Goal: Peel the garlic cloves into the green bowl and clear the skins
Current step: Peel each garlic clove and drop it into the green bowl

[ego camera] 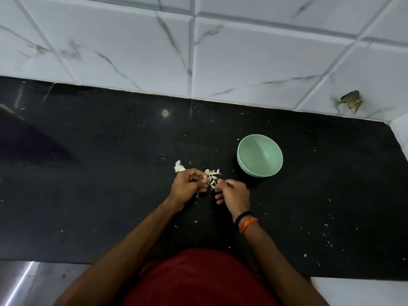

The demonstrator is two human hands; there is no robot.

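Garlic clove point(205, 176) pinched in left hand point(187, 185) fingers.

We find no writing, label, brand, number or sign that we can read anywhere in this view.
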